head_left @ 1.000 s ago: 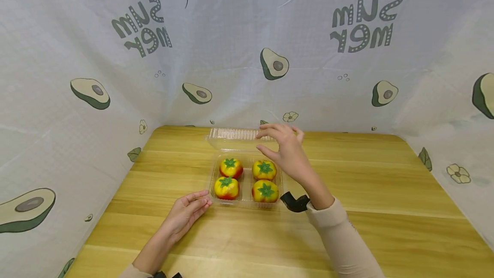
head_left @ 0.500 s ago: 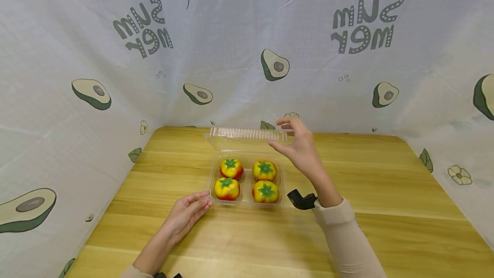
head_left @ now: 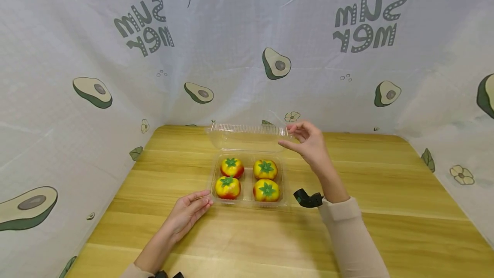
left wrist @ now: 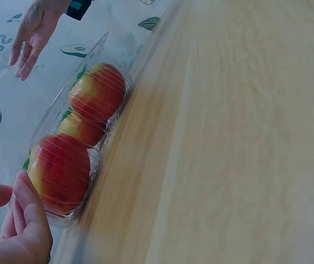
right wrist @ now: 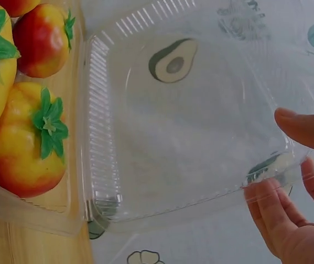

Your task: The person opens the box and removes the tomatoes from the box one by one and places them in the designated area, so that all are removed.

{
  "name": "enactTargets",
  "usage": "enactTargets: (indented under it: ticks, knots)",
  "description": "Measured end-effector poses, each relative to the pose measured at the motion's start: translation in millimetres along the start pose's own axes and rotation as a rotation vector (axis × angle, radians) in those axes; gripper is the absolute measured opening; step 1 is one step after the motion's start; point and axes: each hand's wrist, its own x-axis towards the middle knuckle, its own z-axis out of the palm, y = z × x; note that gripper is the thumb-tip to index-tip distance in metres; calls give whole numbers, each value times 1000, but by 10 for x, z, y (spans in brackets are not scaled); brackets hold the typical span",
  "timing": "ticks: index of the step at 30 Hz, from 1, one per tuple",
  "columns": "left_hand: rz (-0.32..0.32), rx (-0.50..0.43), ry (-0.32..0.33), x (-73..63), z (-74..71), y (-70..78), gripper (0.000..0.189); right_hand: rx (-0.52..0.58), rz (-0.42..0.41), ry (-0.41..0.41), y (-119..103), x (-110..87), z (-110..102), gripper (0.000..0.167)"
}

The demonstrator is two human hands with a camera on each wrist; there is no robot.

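A clear plastic clamshell box (head_left: 247,203) lies on the table, its hinged lid (head_left: 248,140) raised at the back. Inside sit several yellow-and-red tomato-like fruits (head_left: 266,190) with green star-shaped tops, in two columns with a gap between. My left hand (head_left: 187,213) pinches the box's front left corner between thumb and fingers (left wrist: 30,206). At the lid's far right corner is my right hand (head_left: 310,143). Its fingers (right wrist: 275,206) curl behind the lid's edge, seen through the plastic, while the thumb (right wrist: 300,126) lies on the inner side.
The wooden table (head_left: 386,183) reaches out on both sides of the box. A white cloth (head_left: 231,46) printed with avocados hangs close behind the table and along its sides. A black wrist mount (head_left: 308,198) sticks out beside my right wrist.
My right hand has moved right from above the lid to its right corner, and its fingers have closed in on the edge. The lid stands slightly more upright. My left hand stays put.
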Motion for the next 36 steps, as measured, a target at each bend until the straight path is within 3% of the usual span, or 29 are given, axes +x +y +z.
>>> enactTargets:
  ticks: [17,28,36]
  knots:
    - [1,0,8,6,6,10,47,2,3,-81,343,62,-127,30]
    - [0,-13,13,8,9,9,46,-67,33,-68,526,142,-136,20]
    - [5,-16,5,3,3,5,44,15,46,-85,607,259,-155,25]
